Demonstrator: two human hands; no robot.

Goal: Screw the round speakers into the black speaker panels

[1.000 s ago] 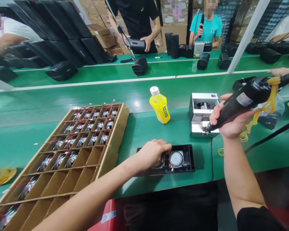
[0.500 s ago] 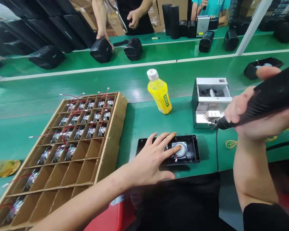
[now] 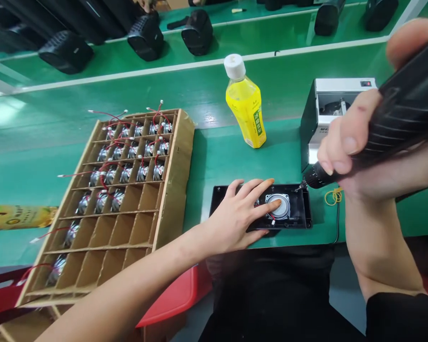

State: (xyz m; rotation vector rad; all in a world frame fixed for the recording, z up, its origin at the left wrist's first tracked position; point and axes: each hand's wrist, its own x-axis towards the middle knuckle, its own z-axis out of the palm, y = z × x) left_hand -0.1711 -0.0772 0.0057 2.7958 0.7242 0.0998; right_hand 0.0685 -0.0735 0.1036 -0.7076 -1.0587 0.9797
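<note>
Head view: the left hand [image 3: 240, 213] lies open, fingers spread, on the black speaker panel [image 3: 299, 211] at the bench [image 3: 217, 161] front edge. The right hand [image 3: 371, 161] grips an electric screwdriver [image 3: 395, 123], bit tip at the panel's upper right corner.

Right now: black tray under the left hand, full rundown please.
The black tray is a shallow rectangular shell, apparently plastic, lying flat near the front edge of the green bench. A round silver speaker driver with a red wire sits in its right half. The left hand rests flat across it, fingertips on the driver. The black electric screwdriver in the right hand has its tip at the tray's upper right corner.
</note>
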